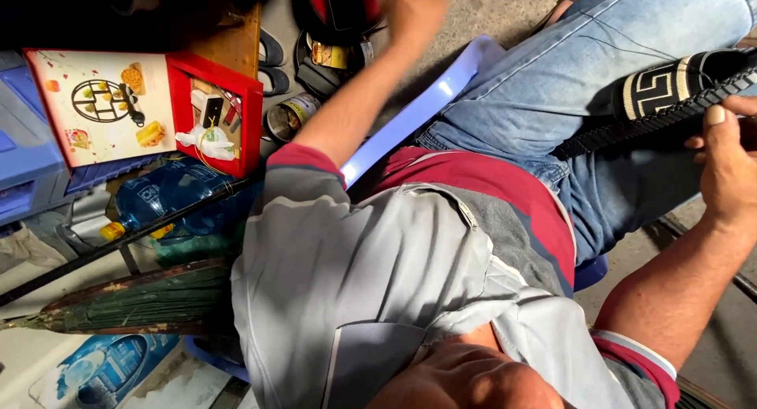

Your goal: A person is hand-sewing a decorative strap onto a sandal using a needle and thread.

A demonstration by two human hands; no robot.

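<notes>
Right hand (729,160) sits at the far edge of view, fingers curled and clamped on a black shoe (678,89) that lies across the thigh of the faded blue jeans (599,70). The shoe's edge is ribbed and braided like cord, and a black-and-cream band with an angular key pattern runs over its top. The thumb presses the braided rim, with the fingertips tucked beneath.

Left hand (414,7) is stretched out the other way, up over the concrete floor and right beside a glossy red-and-black rounded object (339,7). It's smeared with motion blur, so I can't tell whether it's grasping or loose.

Under the arm there's the smooth curved edge of a blue plastic chair (426,101). Near it on the floor stands a round metal tin (288,115). Further out sits a red square box (217,113) holding small oddments, its cream printed lid (102,101) alongside. Below that lies a translucent blue water jug (169,192), then a broom (142,302) with dark green bristles.
</notes>
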